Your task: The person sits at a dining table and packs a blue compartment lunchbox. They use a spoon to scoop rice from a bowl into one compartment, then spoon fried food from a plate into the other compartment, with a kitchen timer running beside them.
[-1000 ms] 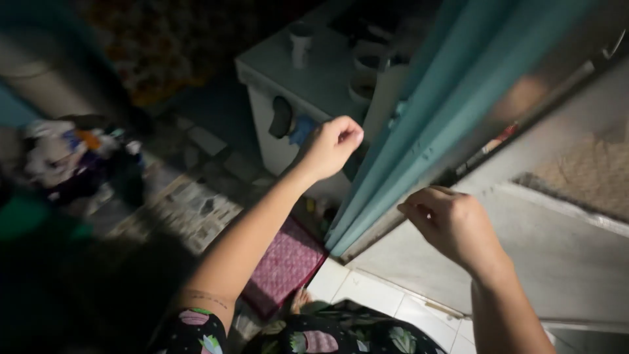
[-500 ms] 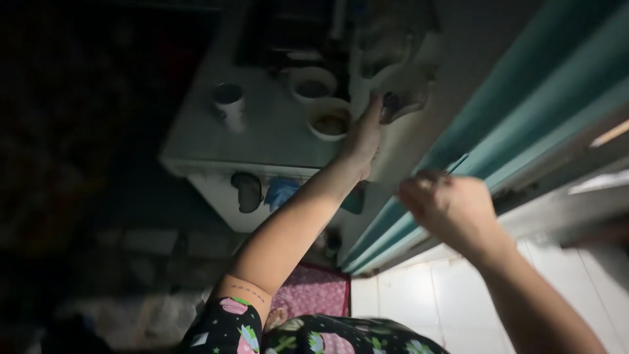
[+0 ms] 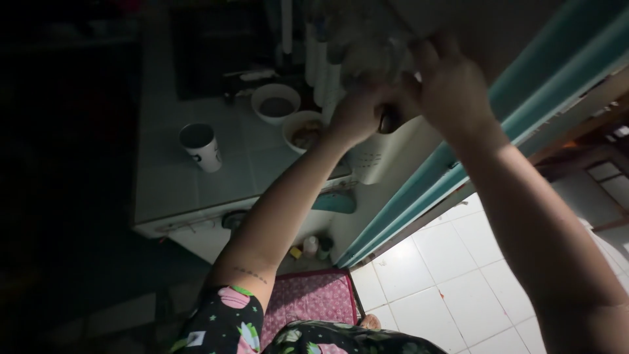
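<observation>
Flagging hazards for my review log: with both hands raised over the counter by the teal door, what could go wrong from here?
1. Both hands, left hand and right hand, work on a dim, blurred clear object; poor light could cost the grip.
2. If it slips, it may fall onto the two bowls or the white cup below.
3. The left forearm might knock the nearer bowl.

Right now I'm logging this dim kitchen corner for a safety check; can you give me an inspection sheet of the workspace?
Surface: pale tiled counter, dimly lit.
Job's things: small dark object between both hands, blurred; kind unclear.
Clutter: white paper cup; two white round bowls with dark contents.
Grippers: left hand and right hand raised together beside the teal door frame; grip unclear.
Cables: nothing seen.
Surroundings: white floor tiles; pink patterned mat; small bottles beneath the counter.
</observation>
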